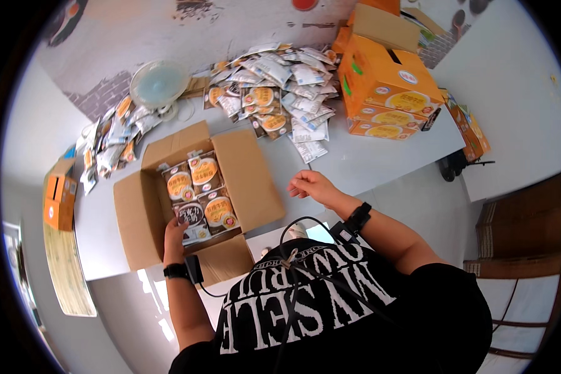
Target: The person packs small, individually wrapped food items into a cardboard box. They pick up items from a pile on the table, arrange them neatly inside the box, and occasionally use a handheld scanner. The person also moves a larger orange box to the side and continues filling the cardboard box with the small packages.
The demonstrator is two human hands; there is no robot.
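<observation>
An open cardboard carton point(250, 180) sits on the table in front of me, its flaps folded outward. Several flat food packets lie inside, such as an orange-and-brown packet point(219, 210). My left hand point(174, 236) reaches over the carton's near left side and grips the edge of a dark brown packet point(191, 217), thumb on its face and the other fingers hidden. Beyond the carton's right flap, my right hand point(314, 188) hangs over the table edge with its fingers loosely curled and nothing visible in them.
A large heap of packets point(285, 89) lies along the wall, and a smaller heap point(117, 135) is at the left. Orange boxes point(388, 89) are stacked at the back right. A round fan point(159, 86) stands between the heaps. Another orange box point(60, 201) is far left.
</observation>
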